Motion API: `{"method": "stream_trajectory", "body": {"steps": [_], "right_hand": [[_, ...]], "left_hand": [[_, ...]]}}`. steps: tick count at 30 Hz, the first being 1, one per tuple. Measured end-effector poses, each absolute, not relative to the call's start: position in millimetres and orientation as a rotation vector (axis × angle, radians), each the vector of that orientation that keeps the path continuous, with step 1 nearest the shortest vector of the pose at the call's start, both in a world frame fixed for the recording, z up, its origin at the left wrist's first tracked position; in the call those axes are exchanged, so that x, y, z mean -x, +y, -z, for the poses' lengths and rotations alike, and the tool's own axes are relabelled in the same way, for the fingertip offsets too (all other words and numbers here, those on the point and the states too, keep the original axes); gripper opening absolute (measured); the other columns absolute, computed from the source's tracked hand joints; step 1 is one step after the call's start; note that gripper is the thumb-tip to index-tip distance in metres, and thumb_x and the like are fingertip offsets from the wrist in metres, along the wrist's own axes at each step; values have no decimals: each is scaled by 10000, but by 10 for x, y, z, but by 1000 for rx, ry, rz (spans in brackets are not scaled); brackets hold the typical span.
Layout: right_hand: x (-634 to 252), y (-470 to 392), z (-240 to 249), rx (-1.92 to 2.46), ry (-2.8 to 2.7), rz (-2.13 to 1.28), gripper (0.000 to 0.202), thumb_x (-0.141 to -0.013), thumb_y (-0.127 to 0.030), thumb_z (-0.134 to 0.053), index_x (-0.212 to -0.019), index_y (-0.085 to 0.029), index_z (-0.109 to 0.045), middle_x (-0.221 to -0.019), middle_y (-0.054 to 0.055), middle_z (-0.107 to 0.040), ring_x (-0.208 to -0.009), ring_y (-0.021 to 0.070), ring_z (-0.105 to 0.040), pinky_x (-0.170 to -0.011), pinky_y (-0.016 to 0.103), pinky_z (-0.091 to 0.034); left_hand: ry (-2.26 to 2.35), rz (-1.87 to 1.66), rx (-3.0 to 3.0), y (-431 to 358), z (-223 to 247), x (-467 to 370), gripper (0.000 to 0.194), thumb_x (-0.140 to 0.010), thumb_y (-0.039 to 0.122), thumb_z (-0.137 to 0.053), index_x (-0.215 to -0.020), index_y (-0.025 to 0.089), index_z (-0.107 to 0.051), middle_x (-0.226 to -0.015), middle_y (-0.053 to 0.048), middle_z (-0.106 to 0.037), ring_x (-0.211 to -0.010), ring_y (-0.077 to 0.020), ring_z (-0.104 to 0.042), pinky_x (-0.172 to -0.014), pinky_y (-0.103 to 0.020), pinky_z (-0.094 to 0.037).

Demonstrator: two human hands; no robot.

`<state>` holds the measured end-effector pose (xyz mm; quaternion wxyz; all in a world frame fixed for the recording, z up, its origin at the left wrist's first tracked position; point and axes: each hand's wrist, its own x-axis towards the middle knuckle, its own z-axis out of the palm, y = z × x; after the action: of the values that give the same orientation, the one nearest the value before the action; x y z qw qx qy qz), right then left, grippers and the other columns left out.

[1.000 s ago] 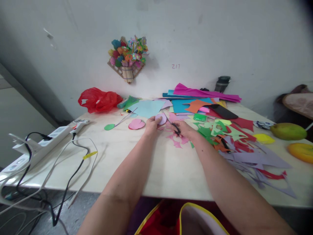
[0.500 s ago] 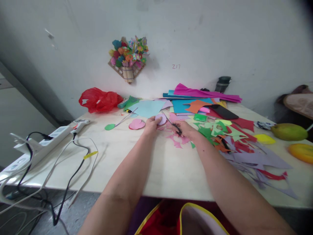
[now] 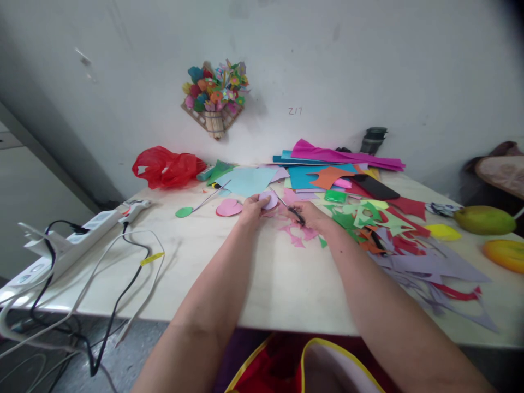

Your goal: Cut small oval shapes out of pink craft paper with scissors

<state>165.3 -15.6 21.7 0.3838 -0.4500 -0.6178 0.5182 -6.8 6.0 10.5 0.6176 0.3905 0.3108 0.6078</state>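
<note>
My left hand holds a small lilac paper disc by its near edge, just above the table. My right hand grips black-handled scissors whose blades point up and left at the disc. Pink paper offcuts lie on the table under and between my hands. A pink cut-out shape lies flat just left of my left hand.
Coloured paper sheets and scraps cover the table's right side. A red plastic bag, a green disc on a stick, a power strip with cables, and fruit also sit around. A paper flower basket hangs on the wall.
Both hands stay at the same spot; the scissors and the lilac disc shift only slightly between frames.
</note>
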Motion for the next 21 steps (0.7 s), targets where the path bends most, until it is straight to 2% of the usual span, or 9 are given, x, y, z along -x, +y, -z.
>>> {"method": "stream_trajectory", "body": {"steps": [7,16,21], "right_hand": [[-1698,-138,-204,1134,-1621,-1298,290,-563,-363,-729,-591,-168,-517,-428,-69,-404,-370,65,-371,-342,212,-274],[-1773,-109,-191,1123,-1716,-1273,325,-551,-381,-761,-676,-145,-575,-472,-64,-419,-391,64,-366,-340,207,-302],[-1798,-109,-191,1124,-1752,-1265,328,-563,-375,-770,-625,-161,-529,-450,-69,-403,-369,62,-363,-332,205,-327]], "left_hand": [[758,-1370,-930,59,-103,86,187,-642,149,-727,-759,79,-599,-711,-117,-679,-816,-254,-679,-765,-378,-538],[755,-1280,-1068,31,-104,146,251,-684,217,-708,-853,57,-613,-719,-156,-677,-660,-229,-666,-540,-290,-523],[771,-1234,-1105,26,-110,166,274,-701,245,-711,-880,52,-632,-732,-159,-680,-670,-222,-667,-552,-278,-523]]}}
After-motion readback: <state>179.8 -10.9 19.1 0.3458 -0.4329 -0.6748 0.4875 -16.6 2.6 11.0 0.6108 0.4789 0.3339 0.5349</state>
